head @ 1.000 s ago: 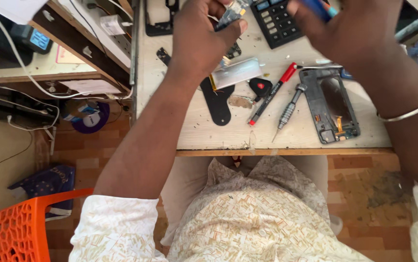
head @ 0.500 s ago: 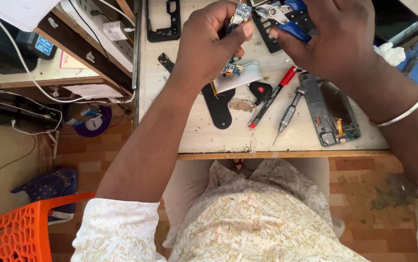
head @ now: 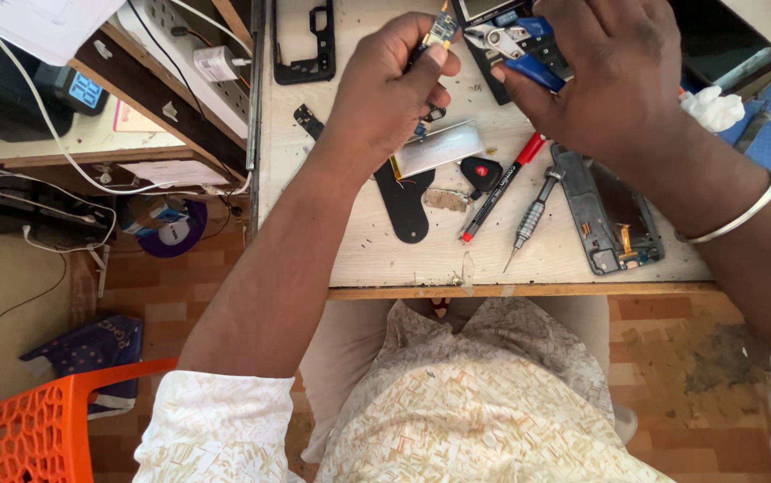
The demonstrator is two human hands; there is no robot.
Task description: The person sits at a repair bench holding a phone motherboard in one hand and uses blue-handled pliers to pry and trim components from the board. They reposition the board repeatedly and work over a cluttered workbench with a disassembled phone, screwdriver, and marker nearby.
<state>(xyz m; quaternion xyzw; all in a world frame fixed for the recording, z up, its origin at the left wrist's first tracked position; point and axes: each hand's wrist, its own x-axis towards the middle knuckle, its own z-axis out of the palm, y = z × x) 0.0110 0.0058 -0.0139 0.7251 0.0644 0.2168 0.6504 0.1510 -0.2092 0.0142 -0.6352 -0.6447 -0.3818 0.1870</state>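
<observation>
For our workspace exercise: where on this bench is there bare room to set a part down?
Bare wood lies along the near edge of the bench, left of the black plastic piece. A smaller patch lies between the red-capped pen and the screwdriver. Under the left hand and right hand it is crowded.

Your pliers (head: 512,43) show shiny metal jaws and glossy blue plastic grips; your table (head: 385,255) is pale, scuffed, matt wood

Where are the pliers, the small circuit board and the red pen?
pliers (head: 528,49), head view, on the blue handle by the right hand.
circuit board (head: 442,29), head view, on its tip above the left fingers.
red pen (head: 502,186), head view, mid-barrel.
</observation>
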